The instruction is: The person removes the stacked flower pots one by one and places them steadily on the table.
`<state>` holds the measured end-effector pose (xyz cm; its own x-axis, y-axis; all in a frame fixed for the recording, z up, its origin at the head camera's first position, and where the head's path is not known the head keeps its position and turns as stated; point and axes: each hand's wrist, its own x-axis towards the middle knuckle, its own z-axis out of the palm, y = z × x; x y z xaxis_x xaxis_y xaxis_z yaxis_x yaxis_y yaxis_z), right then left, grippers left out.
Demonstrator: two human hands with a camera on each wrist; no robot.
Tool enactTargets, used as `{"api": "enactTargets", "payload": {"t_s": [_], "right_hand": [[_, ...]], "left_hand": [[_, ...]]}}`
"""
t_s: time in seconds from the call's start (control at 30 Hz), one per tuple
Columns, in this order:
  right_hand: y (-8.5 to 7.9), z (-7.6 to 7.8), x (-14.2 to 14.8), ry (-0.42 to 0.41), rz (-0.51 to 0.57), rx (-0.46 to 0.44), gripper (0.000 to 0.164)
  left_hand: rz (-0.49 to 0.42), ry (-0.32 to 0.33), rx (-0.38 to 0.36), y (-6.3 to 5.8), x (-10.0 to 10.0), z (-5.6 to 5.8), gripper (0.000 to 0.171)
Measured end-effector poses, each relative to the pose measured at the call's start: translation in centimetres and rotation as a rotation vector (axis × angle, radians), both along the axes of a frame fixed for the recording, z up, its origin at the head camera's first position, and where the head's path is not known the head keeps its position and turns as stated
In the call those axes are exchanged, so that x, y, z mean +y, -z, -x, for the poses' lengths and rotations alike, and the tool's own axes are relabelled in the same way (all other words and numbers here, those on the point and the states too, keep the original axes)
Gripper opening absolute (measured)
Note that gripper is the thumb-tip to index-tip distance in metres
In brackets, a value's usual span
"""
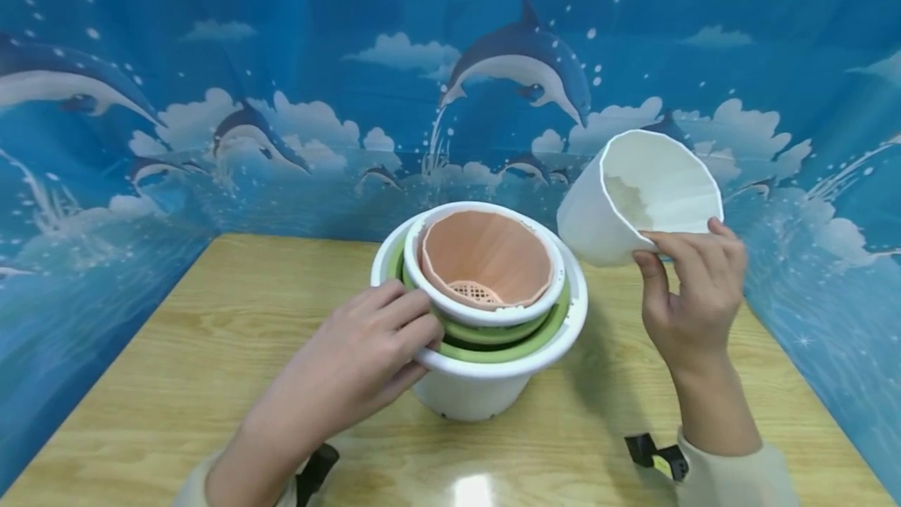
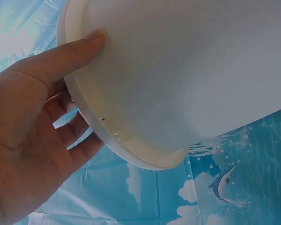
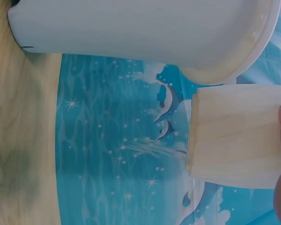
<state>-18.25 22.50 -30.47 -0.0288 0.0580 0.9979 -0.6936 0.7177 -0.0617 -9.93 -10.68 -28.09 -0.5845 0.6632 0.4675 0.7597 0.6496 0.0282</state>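
Several flower pots stand nested on the table. The outermost is a large white pot (image 1: pixel 479 397); inside it show green pot rims (image 1: pixel 496 352), a smaller white pot (image 1: pixel 473 314) and, innermost, a terracotta-coloured pot (image 1: pixel 493 245) with a grid in its bottom. My left hand (image 1: pixel 376 343) grips the big white rim at its near left, thumb (image 2: pixel 84 54) outside below the lip and fingers over the edge. To the right of the stack, my right hand (image 1: pixel 697 288) pinches the rim of a thin-walled white pot (image 1: pixel 587 213), raised and tilted with its mouth towards me.
The wood-patterned tabletop (image 1: pixel 274 296) runs back to a blue dolphin-printed sheet (image 1: pixel 317 100) that hangs behind and along both sides. Dark devices are strapped at both wrists, the right one (image 1: pixel 655 454) just above the table's near part.
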Motion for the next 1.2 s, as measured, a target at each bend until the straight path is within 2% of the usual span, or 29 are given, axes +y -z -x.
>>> {"api": "enactTargets", "payload": {"t_s": [0.43,0.53,0.8,1.2], "right_hand": [[1.6,1.3,1.3,0.078,-0.067,-0.118,0.044],[2.3,1.8,2.3,0.1,-0.11,-0.181,0.043],[3.7,2.2,3.9,0.188,-0.234,-0.428,0.023],[4.6,2.5,4.8,0.341,-0.246,-0.609,0.022]], "left_hand": [[0.004,-0.006,-0.015,0.0,0.0,-0.1,0.02],[-0.002,0.004,-0.006,0.0,0.0,0.0,0.021],[-0.003,-0.003,-0.003,0.1,0.0,0.0,0.021],[0.024,-0.028,-0.037,0.0,0.0,-0.1,0.021]]}}
